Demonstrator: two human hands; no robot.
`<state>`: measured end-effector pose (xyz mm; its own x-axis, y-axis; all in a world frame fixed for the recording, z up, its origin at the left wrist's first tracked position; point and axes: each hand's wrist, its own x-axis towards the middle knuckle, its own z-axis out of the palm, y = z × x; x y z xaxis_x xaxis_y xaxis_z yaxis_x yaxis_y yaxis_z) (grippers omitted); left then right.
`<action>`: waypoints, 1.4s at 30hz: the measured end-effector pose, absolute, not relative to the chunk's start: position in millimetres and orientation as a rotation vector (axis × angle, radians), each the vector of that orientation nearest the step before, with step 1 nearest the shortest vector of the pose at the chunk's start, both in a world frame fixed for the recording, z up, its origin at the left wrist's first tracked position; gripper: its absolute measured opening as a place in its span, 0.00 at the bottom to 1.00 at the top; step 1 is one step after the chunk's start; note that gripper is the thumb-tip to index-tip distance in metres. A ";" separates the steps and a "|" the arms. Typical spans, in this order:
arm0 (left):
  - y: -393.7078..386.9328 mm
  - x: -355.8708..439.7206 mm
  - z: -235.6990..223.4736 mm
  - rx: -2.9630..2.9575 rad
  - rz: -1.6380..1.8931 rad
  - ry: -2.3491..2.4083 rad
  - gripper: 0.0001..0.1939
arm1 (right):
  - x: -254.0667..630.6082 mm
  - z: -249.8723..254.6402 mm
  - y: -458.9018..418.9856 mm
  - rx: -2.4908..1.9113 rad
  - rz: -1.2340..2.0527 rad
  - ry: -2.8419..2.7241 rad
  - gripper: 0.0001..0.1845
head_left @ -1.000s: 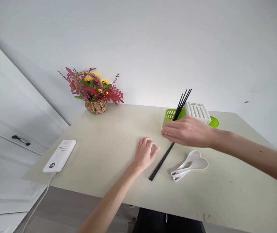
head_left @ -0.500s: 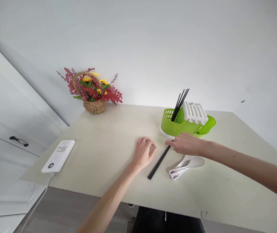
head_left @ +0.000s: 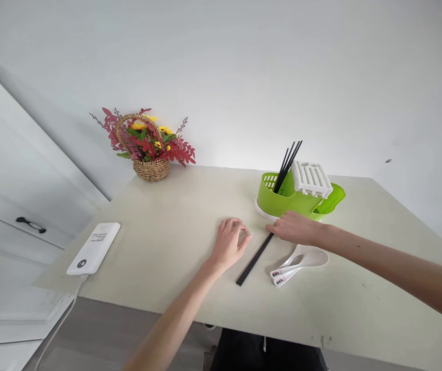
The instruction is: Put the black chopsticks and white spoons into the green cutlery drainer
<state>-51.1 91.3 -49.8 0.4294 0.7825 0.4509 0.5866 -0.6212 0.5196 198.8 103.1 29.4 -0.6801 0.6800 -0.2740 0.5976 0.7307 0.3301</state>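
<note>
A pair of black chopsticks point(head_left: 255, 259) lies slanted on the table. My right hand point(head_left: 293, 228) is closed over their far end, which its fingers hide. To their left, my left hand point(head_left: 229, 243) rests on the table, empty, with its fingers loosely curved and the thumb apart. White spoons point(head_left: 303, 262) with labelled handles overlap on the table just below my right hand. Behind that hand stands a green utensil holder point(head_left: 278, 203) with a white slotted rack point(head_left: 312, 179) on top. Several black chopsticks point(head_left: 287, 167) stand tilted in its left compartment.
At the back left is a wicker basket point(head_left: 151, 170) of artificial flowers. A white device point(head_left: 94, 248) with a cable point(head_left: 60, 322) lies near the table's left edge, beside a white cabinet point(head_left: 19, 175). The wall rises directly behind the table point(head_left: 159, 247).
The fingers of my right hand have drawn in slightly to the right and now cover the chopsticks' far end. My left hand has stayed where it was.
</note>
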 end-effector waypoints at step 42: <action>78.0 -48.5 -10.3 1.870 0.669 0.777 0.22 | 207.7 117.2 97.8 1.255 0.065 2.809 0.10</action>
<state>-48.5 78.0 -10.3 0.6459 0.7550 0.1130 0.2243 -0.3292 0.9172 207.7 97.8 117.2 -0.6655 0.7453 -0.0413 0.7425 0.6667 0.0647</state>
